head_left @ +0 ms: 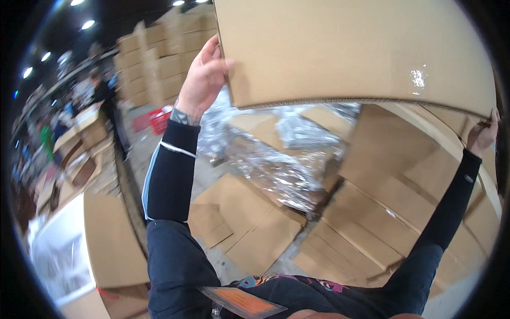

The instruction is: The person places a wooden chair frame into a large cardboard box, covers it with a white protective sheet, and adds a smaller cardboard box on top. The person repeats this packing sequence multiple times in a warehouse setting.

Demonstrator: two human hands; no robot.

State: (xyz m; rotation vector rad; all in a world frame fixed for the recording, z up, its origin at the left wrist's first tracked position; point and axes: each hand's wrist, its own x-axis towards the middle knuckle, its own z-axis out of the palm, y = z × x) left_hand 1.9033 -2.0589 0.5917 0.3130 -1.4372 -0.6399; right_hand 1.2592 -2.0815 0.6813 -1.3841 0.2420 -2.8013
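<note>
A large brown cardboard sheet (340,53) is held up in front of me, its corrugated lower edge facing me and its top running out of view. My left hand (206,72) grips its left edge, with the thumb on the near face and the fingers partly behind it. At the far right, my right hand (484,134) is closed on the lower right corner; its fingers are partly hidden. A shiny patch, perhaps clear tape, glints on the sheet's right part.
Below lies a pile of cardboard under clear plastic wrap (287,165). Flattened cardboard (255,223) covers floor ahead, with larger panels (372,212) at right. An open box (114,239) with clear plastic stands left. Stacked boxes (164,58), a red crate (160,120) and people are farther back.
</note>
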